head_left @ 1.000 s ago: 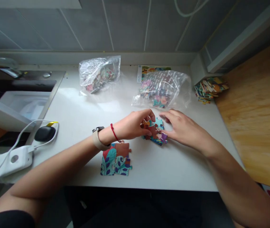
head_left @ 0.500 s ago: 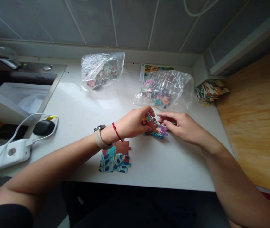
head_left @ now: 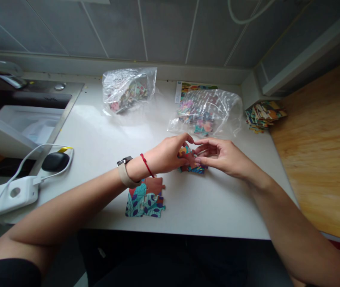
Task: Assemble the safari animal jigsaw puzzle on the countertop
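Block [head_left: 150, 199] is lying flat on the counter [head_left: 217, 207], below the left wrist: roughly four pieces are sitting joined, teal leaf print and brown-red. Tabs are sticking out along its right edge, so that side is still standing open. Its upper left corner is partly hiding behind the watch strap [head_left: 124, 175].

Left: a loose bunch [head_left: 190, 159] is sitting up and right of the block, well apart from it, not joined to it. More pieces are waiting in the left bag [head_left: 130, 91] and right bag [head_left: 211, 111], plus a stack [head_left: 264, 115] by the wooden panel [head_left: 322, 139]. Can't tell which of these are belonging with the block. Judging by this, work is looking early.

Left hand [head_left: 172, 154] is clamping on the bunch, thumb on a brown piece. Right hand [head_left: 225, 157] is bringing thumb and fingers to the bunch's right edge; can't tell whether it is gripping a piece. Index tips are meeting or nearly meeting.

Versus half a second ago: right fingertips are now reaching further left, over the bunch; the purple piece showing there then is no longer showing. Block, bags and stack are staying put.
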A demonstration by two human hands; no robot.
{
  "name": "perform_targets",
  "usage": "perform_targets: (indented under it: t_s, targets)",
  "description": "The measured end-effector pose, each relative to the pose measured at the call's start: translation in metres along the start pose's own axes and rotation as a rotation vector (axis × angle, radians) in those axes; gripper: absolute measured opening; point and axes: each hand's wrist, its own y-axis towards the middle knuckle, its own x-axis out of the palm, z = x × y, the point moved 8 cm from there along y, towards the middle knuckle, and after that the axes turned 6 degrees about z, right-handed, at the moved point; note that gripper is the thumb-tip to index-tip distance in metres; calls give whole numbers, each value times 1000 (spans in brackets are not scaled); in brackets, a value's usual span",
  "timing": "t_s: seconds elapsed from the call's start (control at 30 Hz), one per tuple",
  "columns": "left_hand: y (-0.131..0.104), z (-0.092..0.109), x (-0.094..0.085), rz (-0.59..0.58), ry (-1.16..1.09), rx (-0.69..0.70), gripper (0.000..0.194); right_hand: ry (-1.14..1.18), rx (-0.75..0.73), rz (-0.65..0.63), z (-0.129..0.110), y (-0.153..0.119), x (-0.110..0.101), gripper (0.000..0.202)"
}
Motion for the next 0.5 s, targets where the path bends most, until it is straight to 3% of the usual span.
perform_targets:
  t_s: [0.23, 0.4, 0.5]
  targets:
    - [-1, -4, 2, -18, -48, -23, 45, -164, -167, -27, -15, -4, 0, 62]
    - [-2, -4, -1, 17, 6, -30, 49, -443, -349, -78, -22, -6, 4, 74]
    - [-4, 2, -5, 61, 57, -10, 51, -535, -414, -104, -24, -7, 11, 63]
